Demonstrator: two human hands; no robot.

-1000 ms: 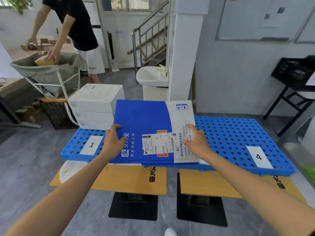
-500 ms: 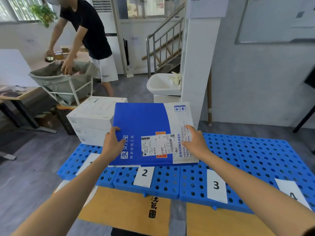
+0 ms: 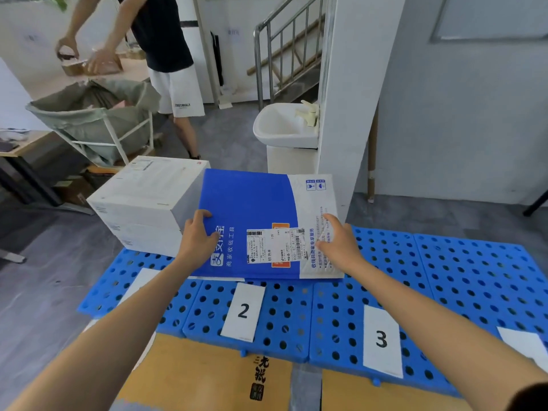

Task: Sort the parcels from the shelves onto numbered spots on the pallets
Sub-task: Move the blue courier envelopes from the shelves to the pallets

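Blue-and-white parcel (image 3: 249,203): flat on blue pallet (image 3: 444,277), behind label 2 (image 3: 243,311), beside white box (image 3: 145,200).
Left hand (image 3: 197,240): gripped its left edge.
Right hand (image 3: 336,244): rested flat-fingered on top.

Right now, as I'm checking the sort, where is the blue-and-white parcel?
Head view, centre: the blue-and-white parcel sits over the blue pallet behind label 2, white boxes at its left, left hand and right hand on it.

Smooth blue-and-white plastic mailer (image 3: 252,209), perforated matt blue plastic pallets (image 3: 444,277), smooth white cardboard boxes (image 3: 142,197), paper number labels (image 3: 243,310).
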